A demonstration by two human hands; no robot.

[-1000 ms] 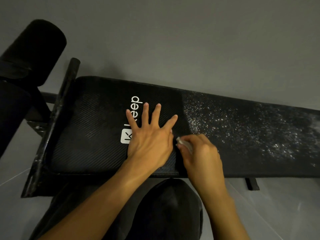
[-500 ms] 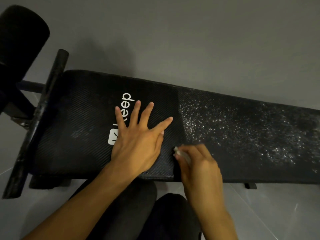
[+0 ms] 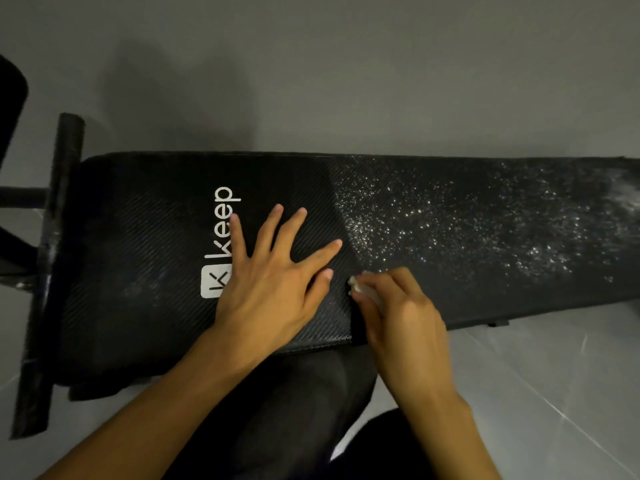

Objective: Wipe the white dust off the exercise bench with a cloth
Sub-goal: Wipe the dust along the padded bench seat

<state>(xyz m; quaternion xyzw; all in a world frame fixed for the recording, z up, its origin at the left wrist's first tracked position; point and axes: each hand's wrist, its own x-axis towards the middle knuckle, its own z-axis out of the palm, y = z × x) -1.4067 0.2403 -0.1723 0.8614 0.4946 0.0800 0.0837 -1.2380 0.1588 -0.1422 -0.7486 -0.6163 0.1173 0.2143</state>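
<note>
A black padded exercise bench [image 3: 138,237] with a white "Keep" logo lies across the view. White dust [image 3: 467,230] speckles its right half; the left half looks dark and wiped. My left hand [image 3: 270,282] presses flat on the pad with fingers spread, just right of the logo. My right hand [image 3: 398,306] grips a small wad of white cloth [image 3: 360,289] against the pad near its front edge, at the boundary between the wiped and dusty parts. Most of the cloth is hidden under my fingers.
A black crossbar [image 3: 52,271] runs along the bench's left end, with a dark padded roller [image 3: 10,98] at the far left. A grey wall rises behind the bench. My dark-clothed knees [image 3: 294,410] sit below the front edge on a grey tiled floor [image 3: 554,375].
The view has shifted, so the bench sits further right and flatter. Both hands keep nearly the same places on the pad; the right hand with the cloth has slid slightly towards the front edge.
</note>
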